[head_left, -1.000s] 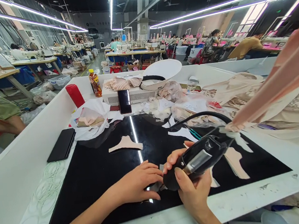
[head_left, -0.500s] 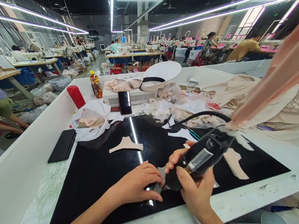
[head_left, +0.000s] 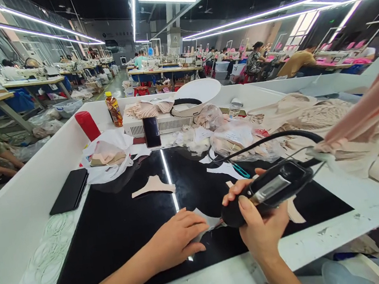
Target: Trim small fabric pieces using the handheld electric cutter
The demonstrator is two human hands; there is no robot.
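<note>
My right hand [head_left: 263, 224] is closed around a black corded handheld power tool [head_left: 276, 186]. The tool tilts down to the left, and its narrow tip meets the edge of a pale, curved flat piece [head_left: 205, 217]. Spread over that piece, my left hand [head_left: 178, 239] presses it down with flat fingers, thumb apart, and hides part of it. Both hands work on a glossy black board [head_left: 125, 240]. A beige fabric cutout [head_left: 153, 185] lies farther back on the board. Another beige piece [head_left: 295, 210] shows partly beyond my right hand.
White paper patterns [head_left: 223, 169] and teal-handled scissors [head_left: 240, 170] lie behind the tool. A phone [head_left: 152, 132] leans on a white box [head_left: 129, 124]. Bagged scraps [head_left: 109, 158] sit left, beige fabric [head_left: 309, 110] right. A pink cloth [head_left: 360, 109] hangs by the tool's cord.
The tool and my right hand have shifted right, away from my left hand. More of the pale piece now shows between them. The view has turned slightly.
</note>
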